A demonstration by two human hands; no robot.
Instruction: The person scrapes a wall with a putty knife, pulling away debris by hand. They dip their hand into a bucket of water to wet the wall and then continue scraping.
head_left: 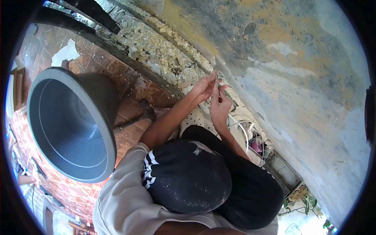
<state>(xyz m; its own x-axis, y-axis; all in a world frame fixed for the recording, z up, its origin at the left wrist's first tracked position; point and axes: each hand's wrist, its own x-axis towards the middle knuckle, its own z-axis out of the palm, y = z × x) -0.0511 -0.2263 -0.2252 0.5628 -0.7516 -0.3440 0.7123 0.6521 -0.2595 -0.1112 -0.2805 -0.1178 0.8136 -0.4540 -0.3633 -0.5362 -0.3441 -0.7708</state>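
A thin, narrow, blade-like tool [216,74] stands between my two hands, its pointed upper end close to the foot of the wall. My right hand [220,103] is closed on its lower part. Higher up, the fingers of my left hand [205,87] pinch it near the upper part. Just beyond the tip, the wall [270,78] is worn, with flaking paint and grey patches. Crumbled plaster debris [156,49] lies in a strip along its base. The tool's exact kind cannot be made out.
A large grey plastic tub [70,125] lies tilted at the left on red tiles [129,137]. A hammer-like tool [145,111] lies beside it. White cable [246,133] curls by the wall, near a grey trough [284,170]. Dark wooden bars [90,15] stand at the upper left.
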